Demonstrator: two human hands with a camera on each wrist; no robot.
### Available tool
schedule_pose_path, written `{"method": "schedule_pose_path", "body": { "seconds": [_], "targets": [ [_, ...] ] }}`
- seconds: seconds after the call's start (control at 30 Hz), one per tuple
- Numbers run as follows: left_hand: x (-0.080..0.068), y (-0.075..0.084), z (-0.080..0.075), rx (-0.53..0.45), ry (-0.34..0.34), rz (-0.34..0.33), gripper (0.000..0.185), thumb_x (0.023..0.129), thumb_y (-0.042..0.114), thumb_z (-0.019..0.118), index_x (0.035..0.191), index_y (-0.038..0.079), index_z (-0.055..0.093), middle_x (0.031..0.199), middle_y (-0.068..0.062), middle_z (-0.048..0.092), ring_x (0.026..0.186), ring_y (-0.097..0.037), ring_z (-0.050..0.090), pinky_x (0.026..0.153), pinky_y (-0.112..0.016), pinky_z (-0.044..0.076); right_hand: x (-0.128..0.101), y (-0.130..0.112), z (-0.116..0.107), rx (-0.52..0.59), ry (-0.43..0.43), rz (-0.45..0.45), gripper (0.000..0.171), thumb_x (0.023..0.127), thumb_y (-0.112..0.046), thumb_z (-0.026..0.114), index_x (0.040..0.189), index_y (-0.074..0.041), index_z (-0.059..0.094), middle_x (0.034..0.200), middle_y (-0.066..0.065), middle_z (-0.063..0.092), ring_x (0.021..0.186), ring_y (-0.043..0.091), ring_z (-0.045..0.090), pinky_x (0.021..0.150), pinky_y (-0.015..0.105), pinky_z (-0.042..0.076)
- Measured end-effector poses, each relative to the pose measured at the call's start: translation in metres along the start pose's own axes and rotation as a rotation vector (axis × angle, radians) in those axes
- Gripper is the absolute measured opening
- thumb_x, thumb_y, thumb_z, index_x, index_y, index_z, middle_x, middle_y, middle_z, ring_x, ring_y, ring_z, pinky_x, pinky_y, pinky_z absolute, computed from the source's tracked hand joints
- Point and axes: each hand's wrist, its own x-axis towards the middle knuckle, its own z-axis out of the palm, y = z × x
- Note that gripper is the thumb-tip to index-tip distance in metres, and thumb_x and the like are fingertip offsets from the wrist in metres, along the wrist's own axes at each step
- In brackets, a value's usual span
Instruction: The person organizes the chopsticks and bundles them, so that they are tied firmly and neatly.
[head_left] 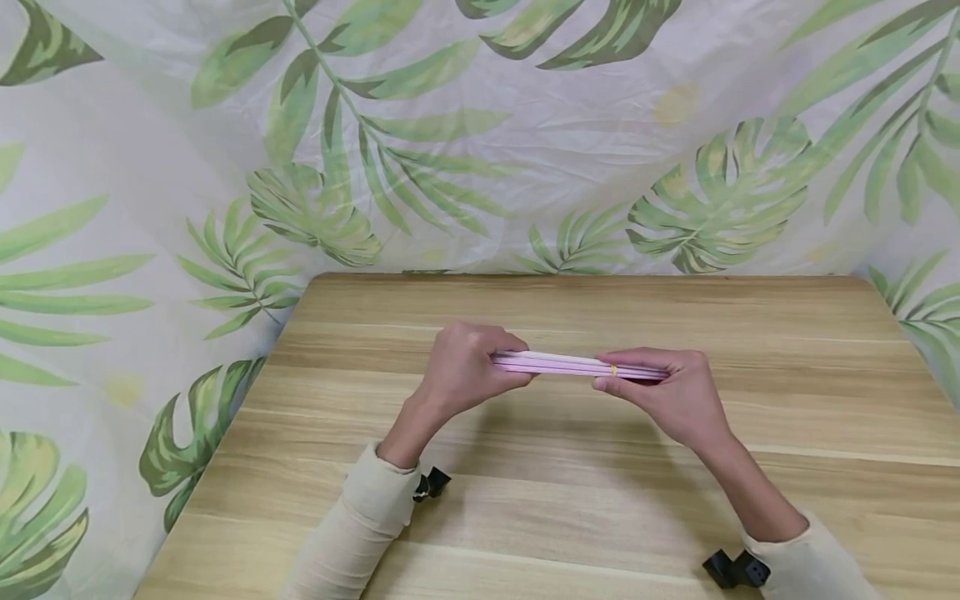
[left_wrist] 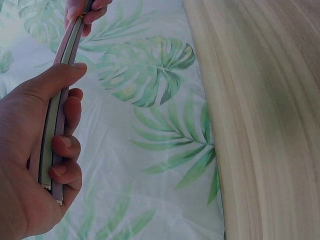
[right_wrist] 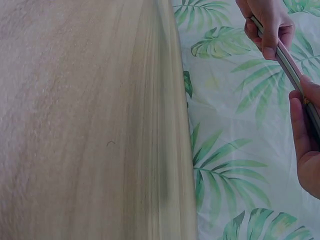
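A slim bundle of long, thin flat strips (head_left: 558, 363), pink and lilac from above, is held level over the table between both hands. My left hand (head_left: 472, 367) grips its left end, thumb on one side and fingers curled on the other in the left wrist view. With thumb and fingers, my right hand (head_left: 678, 392) pinches the right end, close to a thin yellow band (head_left: 614, 370) around the strips. Grey-green and dark edges of the bundle (left_wrist: 69, 50) show in the left wrist view. What exactly the strips are cannot be told.
Below the hands lies a wood-grain table (head_left: 570, 533), with its back edge against a white cloth (head_left: 570, 150) printed with green leaves. Small black devices (head_left: 431, 483) sit at both wrists, by the pale sleeves (head_left: 375, 500).
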Motion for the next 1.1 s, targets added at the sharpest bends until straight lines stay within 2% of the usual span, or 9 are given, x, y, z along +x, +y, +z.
{"method": "schedule_pose_path", "body": {
  "seconds": [0.13,0.3,0.37,0.47,0.6,0.73,1.1],
  "targets": [
    [0.0,0.001,0.001,0.016,0.004,-0.008,0.01,0.077,0.018,0.092,0.083,0.02,0.084,0.071,0.009,0.074,0.055,0.0,0.054,0.052,-0.018,0.04,0.0,-0.002,0.0,-0.01,-0.004,0.007,0.03,0.082,-0.014,0.094,0.11,-0.009,0.086,0.099,0.002,0.085,0.077,0.003,0.075,0.061,0.021,0.057],
    [0.0,0.0,0.0,0.021,0.003,-0.01,0.013,0.078,0.021,0.094,0.087,0.017,0.086,0.077,0.005,0.079,0.058,-0.003,0.062,0.055,-0.02,0.047,0.002,-0.003,-0.007,-0.022,-0.03,-0.048,0.037,0.083,-0.01,0.093,0.118,-0.011,0.082,0.108,-0.008,0.083,0.085,0.002,0.076,0.068,0.021,0.06],
    [0.0,-0.001,-0.001,0.017,0.006,-0.016,0.014,0.079,0.021,0.094,0.088,0.015,0.086,0.078,0.004,0.08,0.059,-0.004,0.064,0.056,-0.021,0.049,0.003,-0.003,-0.012,-0.006,-0.031,-0.082,0.036,0.085,-0.005,0.09,0.119,-0.009,0.081,0.112,-0.008,0.081,0.09,0.002,0.077,0.071,0.021,0.061],
    [0.0,-0.003,-0.002,0.009,0.009,-0.029,0.013,0.08,0.021,0.093,0.089,0.015,0.086,0.078,0.003,0.08,0.06,-0.004,0.064,0.056,-0.021,0.049,0.005,-0.001,-0.017,0.018,-0.038,-0.11,0.029,0.088,0.001,0.086,0.115,-0.005,0.08,0.11,-0.008,0.079,0.088,0.004,0.076,0.071,0.021,0.061],
    [-0.001,-0.003,-0.004,0.005,0.009,-0.043,0.013,0.08,0.022,0.092,0.088,0.015,0.086,0.078,0.004,0.08,0.059,-0.004,0.063,0.056,-0.02,0.048,0.006,0.0,-0.018,0.054,-0.059,-0.091,0.023,0.091,0.002,0.082,0.113,-0.001,0.079,0.105,-0.011,0.077,0.084,0.006,0.077,0.07,0.021,0.061],
    [-0.001,-0.003,-0.004,0.009,0.008,-0.038,0.012,0.08,0.021,0.093,0.088,0.015,0.086,0.078,0.004,0.08,0.059,-0.003,0.064,0.055,-0.021,0.048,0.006,0.0,-0.014,0.048,-0.061,-0.066,0.021,0.092,-0.002,0.082,0.113,-0.002,0.079,0.099,-0.011,0.078,0.08,0.006,0.076,0.066,0.022,0.06],
    [0.0,-0.001,-0.004,0.029,0.018,-0.057,0.012,0.078,0.022,0.093,0.087,0.017,0.086,0.076,0.005,0.079,0.057,-0.003,0.061,0.053,-0.02,0.045,0.011,-0.002,-0.014,0.012,-0.046,-0.038,0.021,0.089,-0.008,0.088,0.109,-0.004,0.083,0.093,-0.015,0.081,0.077,0.005,0.077,0.065,0.022,0.06]
  ]
}}
